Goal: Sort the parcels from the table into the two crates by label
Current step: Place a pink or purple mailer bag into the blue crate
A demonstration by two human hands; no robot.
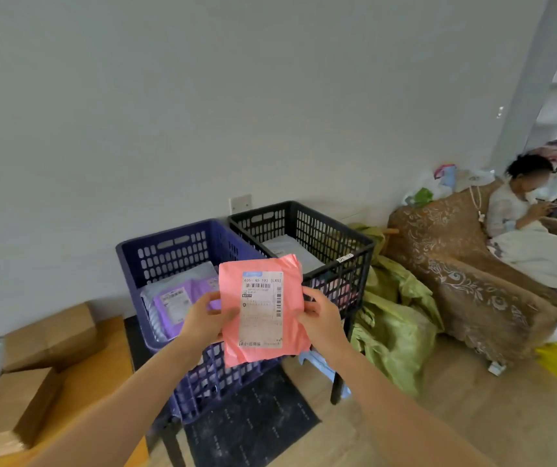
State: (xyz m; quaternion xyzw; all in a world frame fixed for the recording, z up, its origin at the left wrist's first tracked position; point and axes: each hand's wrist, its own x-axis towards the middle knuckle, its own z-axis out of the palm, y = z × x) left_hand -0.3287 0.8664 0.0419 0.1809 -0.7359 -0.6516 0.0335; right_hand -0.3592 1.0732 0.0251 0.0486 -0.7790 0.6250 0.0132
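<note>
Pink plastic mailer parcel (pixel 260 308) with a white shipping label is held upright in the air, label facing the camera, in front of two crates. Left hand (pixel 203 318) pinches its left edge, thumb on the front and fingers behind. The right hand (pixel 320 316) grips the right edge likewise. Behind, on the left, stands a blue plastic lattice crate (pixel 129 254) holding a purple mailer (pixel 174 306). Just beside it on the right is a black plastic lattice crate (pixel 341 232) with a grey mailer (pixel 290 249) inside. Brown cardboard boxes (pixel 51 335) lie on the orange wooden table (pixel 102 362) at near left. Green cloth (pixel 394 318) is heaped against a brown patterned sofa (pixel 455 264) on the right.
</note>
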